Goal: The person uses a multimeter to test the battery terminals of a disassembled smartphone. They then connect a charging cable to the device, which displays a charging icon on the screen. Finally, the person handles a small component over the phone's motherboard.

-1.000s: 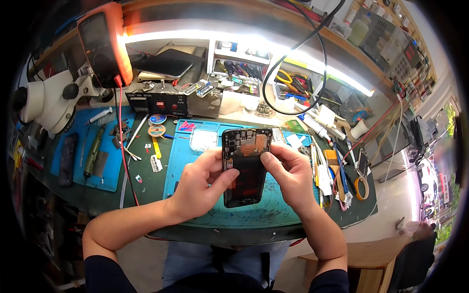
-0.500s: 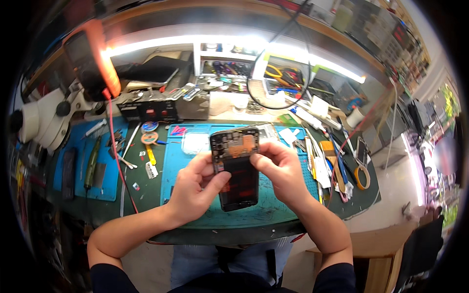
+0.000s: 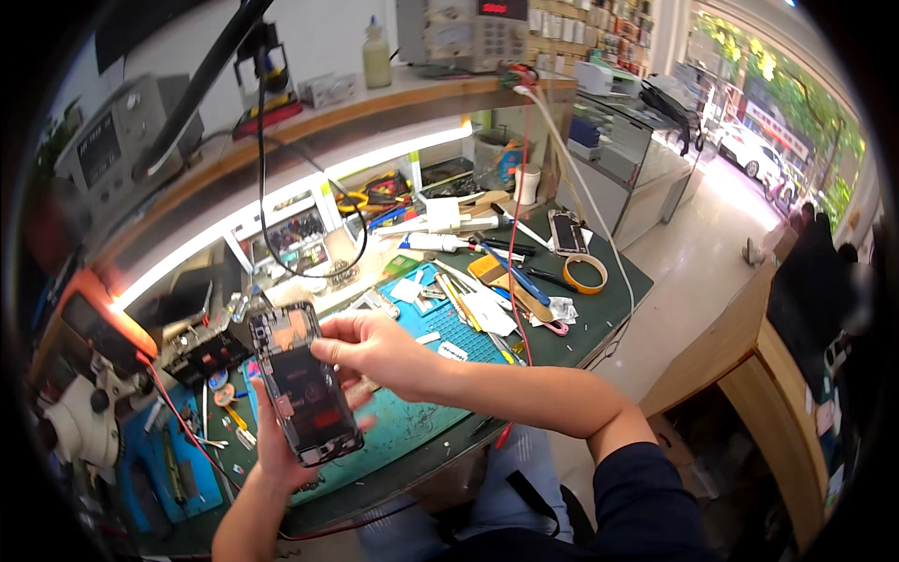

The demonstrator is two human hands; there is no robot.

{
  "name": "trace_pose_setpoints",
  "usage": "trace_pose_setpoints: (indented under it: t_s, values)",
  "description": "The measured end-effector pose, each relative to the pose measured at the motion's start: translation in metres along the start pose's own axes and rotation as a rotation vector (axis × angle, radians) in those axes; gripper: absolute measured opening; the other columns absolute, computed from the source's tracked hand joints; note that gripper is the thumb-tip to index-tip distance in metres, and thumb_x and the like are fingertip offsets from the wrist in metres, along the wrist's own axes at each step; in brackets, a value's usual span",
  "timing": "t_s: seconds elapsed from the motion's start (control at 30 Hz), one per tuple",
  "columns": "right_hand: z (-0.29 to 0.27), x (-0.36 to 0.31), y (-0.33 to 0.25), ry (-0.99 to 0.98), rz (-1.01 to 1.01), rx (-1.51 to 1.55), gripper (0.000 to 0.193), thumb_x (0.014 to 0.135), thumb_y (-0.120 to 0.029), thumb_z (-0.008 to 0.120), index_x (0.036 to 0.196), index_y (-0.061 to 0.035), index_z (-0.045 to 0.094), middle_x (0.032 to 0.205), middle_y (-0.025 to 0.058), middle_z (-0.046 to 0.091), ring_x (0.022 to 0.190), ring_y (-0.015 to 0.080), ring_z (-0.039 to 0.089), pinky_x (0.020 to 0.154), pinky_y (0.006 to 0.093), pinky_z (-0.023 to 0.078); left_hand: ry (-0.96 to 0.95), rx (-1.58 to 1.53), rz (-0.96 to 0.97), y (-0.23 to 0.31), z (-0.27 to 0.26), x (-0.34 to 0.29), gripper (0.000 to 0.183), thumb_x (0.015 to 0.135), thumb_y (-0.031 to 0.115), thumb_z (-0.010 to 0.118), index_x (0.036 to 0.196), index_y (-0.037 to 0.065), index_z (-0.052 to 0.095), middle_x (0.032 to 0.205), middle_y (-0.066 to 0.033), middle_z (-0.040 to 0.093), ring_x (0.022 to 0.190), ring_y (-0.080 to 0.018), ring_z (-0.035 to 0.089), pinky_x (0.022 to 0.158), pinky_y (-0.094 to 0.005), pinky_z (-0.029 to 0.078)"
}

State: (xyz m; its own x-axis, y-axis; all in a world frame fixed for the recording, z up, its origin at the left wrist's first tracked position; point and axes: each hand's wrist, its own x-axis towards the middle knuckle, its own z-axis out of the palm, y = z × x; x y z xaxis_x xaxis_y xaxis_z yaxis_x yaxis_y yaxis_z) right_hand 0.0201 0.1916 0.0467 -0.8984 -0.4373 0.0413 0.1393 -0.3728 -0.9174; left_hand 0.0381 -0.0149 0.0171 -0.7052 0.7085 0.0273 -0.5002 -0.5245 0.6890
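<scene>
Holding an opened phone (image 3: 302, 382) up above the teal mat (image 3: 412, 421), back cover off, dark boards and an orange patch showing. Cradling it from below and behind with the left hand (image 3: 281, 448), fingers wrapping its lower edge, clamped on the phone. Pinching at its upper right edge with the right hand (image 3: 370, 348), thumb and fingertips closed against the frame there. Tilting the phone slightly, top end leaning toward the shelf.

Lying beneath, on the green counter (image 3: 613, 281): the teal mat, littered with small screws and white scraps. Sitting farther right, near the counter's edge, a roll of yellow tape (image 3: 587, 273), and just beyond it a second phone (image 3: 566, 231) lying flat. Running down past the counter, a red cable (image 3: 518, 187) beside a white one. Standing to the far left, a white microscope (image 3: 80, 426), with an orange multimeter (image 3: 94, 323) just above it. Resting beside the microscope, a blue mat (image 3: 183, 468) carrying tools.
</scene>
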Motion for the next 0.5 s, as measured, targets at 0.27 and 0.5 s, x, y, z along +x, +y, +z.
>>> trace_pose_setpoints:
  t_s: [0.27, 0.5]
  values:
    - [-0.015, -0.115, -0.012, 0.562, -0.669, -0.863, 0.029, 0.099, -0.016, 0.063, 0.124, -0.0023, 0.065, 0.104, 0.0086, 0.070, 0.087, 0.0107, 0.066, 0.075, 0.0272, 0.054, -0.163, -0.083, -0.088, -0.007, -0.004, -0.020, 0.082, 0.098, 0.068, 0.044, 0.143, -0.001, 0.040, 0.106, -0.0090, 0.052, 0.088, -0.0191, 0.049, 0.077, -0.0368, 0.041]
    - [-0.103, -0.137, -0.094, 1.120, -0.977, -1.398, 0.034, 0.095, -0.017, 0.066, 0.123, 0.0006, 0.062, 0.111, 0.0151, 0.068, 0.100, 0.0275, 0.067, 0.084, 0.0370, 0.055, 0.039, 0.046, 0.079, -0.010, -0.007, -0.013, 0.047, 0.095, 0.010, 0.066, 0.137, 0.005, 0.046, 0.112, -0.0090, 0.056, 0.100, -0.0202, 0.056, 0.088, -0.0374, 0.048]
